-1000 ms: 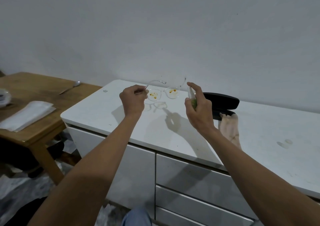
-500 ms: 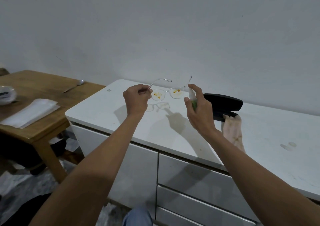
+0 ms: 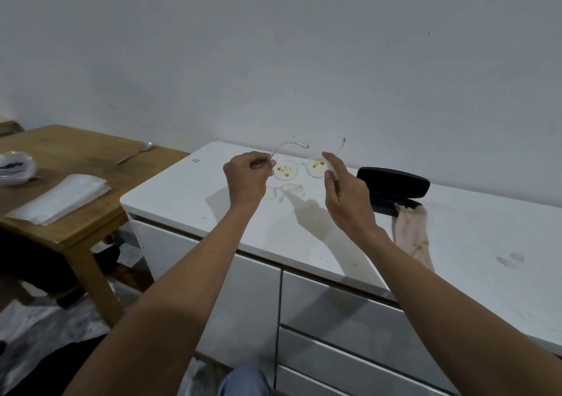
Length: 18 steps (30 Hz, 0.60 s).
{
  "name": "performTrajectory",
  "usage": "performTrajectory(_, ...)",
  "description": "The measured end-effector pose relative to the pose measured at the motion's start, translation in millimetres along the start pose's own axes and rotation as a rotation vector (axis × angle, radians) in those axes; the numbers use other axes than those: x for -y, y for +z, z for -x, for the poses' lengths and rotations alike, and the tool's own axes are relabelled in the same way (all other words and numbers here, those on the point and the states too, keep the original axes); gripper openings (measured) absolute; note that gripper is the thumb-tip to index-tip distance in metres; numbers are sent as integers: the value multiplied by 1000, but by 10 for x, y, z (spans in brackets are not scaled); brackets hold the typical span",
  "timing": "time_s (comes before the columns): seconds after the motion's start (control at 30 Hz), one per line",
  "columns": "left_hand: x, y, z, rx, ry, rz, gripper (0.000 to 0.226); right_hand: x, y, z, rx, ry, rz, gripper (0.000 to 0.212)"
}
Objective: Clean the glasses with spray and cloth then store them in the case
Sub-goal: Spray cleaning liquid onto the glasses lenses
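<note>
Your left hand (image 3: pixel 244 176) pinches one temple of the glasses (image 3: pixel 299 167), held above the table (image 3: pixel 182 195); frame runs left-right, stained lenses facing you, temples pointing away. Just right, your right hand (image 3: pixel 346 192) grips the spray bottle (image 3: pixel 331 172), beside the right lens.

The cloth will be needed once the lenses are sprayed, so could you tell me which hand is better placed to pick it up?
Probably the right hand: the cloth lies just beside it, though it must first set down the spray bottle. The left hand holds the glasses.
</note>
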<state>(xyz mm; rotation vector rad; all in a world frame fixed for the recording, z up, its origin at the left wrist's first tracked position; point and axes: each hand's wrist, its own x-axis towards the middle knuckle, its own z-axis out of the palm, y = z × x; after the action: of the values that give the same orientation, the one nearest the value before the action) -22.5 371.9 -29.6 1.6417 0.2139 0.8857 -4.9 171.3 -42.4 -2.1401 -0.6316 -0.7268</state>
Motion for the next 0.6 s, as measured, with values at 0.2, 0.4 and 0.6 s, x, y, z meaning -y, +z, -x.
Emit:
performTrajectory(0.2,-55,-5,22,19,13,-20,15,46,73,-40,-12,13,11,42)
performTrajectory(0.4,-41,-7,26,23,15,-24,13,45,80,-18,-7,69,-2,37)
performTrajectory(0.6,-57,20,12,27,23,-23,12,4,73,-8,-14,112,-8,32)
